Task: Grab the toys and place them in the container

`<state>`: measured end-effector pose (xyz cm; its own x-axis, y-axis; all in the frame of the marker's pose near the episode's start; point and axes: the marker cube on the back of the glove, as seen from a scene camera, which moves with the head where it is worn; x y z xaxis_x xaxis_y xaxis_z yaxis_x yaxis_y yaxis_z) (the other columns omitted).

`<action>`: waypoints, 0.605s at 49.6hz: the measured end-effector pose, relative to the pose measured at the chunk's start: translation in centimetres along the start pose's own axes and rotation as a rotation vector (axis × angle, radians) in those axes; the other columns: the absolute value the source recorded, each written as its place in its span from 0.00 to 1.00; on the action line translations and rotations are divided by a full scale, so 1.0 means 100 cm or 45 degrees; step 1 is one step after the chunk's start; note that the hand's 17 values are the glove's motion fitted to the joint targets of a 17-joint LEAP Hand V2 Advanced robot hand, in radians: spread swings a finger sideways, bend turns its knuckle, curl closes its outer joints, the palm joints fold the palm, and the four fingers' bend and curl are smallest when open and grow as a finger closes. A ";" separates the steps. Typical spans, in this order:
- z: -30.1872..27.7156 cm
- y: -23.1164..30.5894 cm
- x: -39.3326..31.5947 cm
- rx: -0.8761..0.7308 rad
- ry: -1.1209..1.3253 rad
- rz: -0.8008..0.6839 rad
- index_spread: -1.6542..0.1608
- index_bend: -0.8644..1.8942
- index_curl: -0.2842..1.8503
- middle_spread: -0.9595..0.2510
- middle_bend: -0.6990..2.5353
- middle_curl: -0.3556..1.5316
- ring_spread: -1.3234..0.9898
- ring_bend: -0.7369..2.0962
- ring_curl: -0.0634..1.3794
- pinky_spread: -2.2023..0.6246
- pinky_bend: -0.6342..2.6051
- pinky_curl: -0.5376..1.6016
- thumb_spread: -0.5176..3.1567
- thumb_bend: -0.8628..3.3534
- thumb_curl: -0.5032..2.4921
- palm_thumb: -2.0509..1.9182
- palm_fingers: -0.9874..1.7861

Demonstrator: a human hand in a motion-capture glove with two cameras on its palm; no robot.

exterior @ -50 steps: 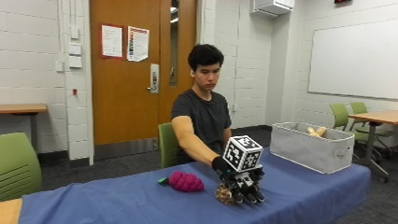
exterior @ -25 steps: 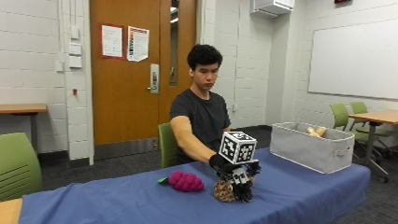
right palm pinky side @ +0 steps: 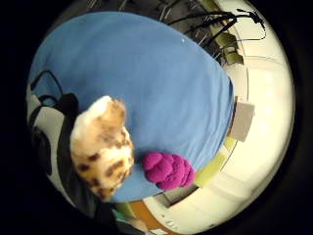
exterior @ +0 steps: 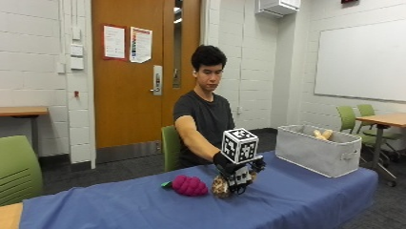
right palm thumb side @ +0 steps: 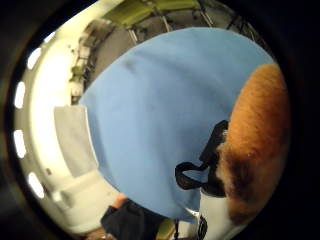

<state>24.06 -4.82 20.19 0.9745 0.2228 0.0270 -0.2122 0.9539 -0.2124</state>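
My gloved right hand (exterior: 236,172) grips a spotted tan and brown plush toy (exterior: 221,185) and holds it just above the blue tablecloth (exterior: 126,205), near the table's middle. The same toy (right palm pinky side: 101,152) fills one side of the little finger palm view, and its orange-brown fur (right palm thumb side: 255,145) shows close to the palm in the thumb side view. A magenta bumpy plush toy (exterior: 188,185) lies on the cloth just beside the held toy, also seen as the magenta toy (right palm pinky side: 167,170). The grey fabric container (exterior: 318,149) stands at the table's far right end with something tan inside.
A green chair (exterior: 170,148) stands behind the table next to the person. Another green chair (exterior: 17,169) is at the left edge. Bare blue cloth lies between the hand and the container (right palm thumb side: 72,140). A second table and chairs stand at the far right.
The hand has lifted the spotted toy off the cloth and moved it slightly toward the magenta toy. The magenta toy has not moved.
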 end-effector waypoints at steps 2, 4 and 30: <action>-0.002 0.001 0.000 -0.016 -0.033 0.013 0.73 0.44 0.45 0.53 0.46 0.46 0.40 0.62 0.33 0.63 0.37 0.41 0.50 0.25 0.34 0.63 0.86; -0.005 0.002 0.000 -0.031 -0.053 0.023 0.73 0.46 0.46 0.53 0.47 0.47 0.40 0.62 0.33 0.62 0.38 0.42 0.50 0.25 0.34 0.63 0.86; -0.158 0.028 -0.110 0.177 -0.083 -0.171 0.75 0.57 0.55 0.55 0.55 0.52 0.42 0.70 0.39 0.62 0.41 0.44 0.48 0.24 0.40 0.63 0.82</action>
<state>13.88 -7.74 3.89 0.9889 0.1001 0.1101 -0.0933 0.9935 -0.0657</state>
